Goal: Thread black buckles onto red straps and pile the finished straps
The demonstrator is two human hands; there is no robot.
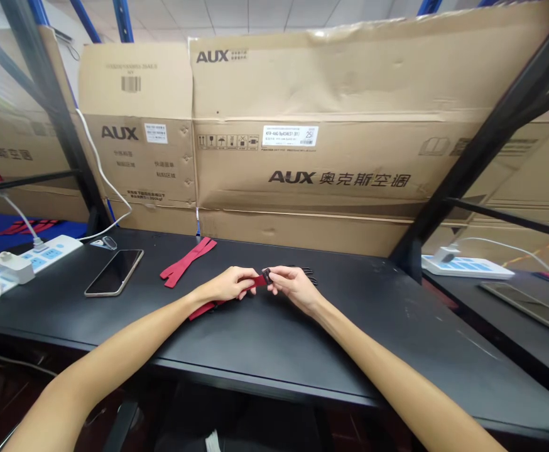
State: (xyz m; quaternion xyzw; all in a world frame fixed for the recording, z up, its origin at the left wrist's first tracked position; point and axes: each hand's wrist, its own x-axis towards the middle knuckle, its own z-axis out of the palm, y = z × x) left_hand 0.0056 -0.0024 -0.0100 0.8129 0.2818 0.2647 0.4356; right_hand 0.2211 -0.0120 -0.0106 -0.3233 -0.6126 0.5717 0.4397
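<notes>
My left hand (228,284) is closed on a red strap (259,281), whose short end sticks out from the fingers. At that end sits a small black buckle (267,276), pinched between the thumb and fingers of my right hand (297,287). More red strap (202,311) with a dark piece on it shows below my left wrist, on the table; whether it is the same strap I cannot tell. Several thin black pieces (309,274), partly hidden, lie just behind my right hand. Farther back on the left, flat red straps (187,262) lie crossed.
A phone (114,274) lies left on the black table (303,358). Beside it are a white power strip (60,251) and cables. Cardboard (303,150) stands along the back edge, and dark metal posts (486,138) rise at both sides. Another power strip (472,268) sits right.
</notes>
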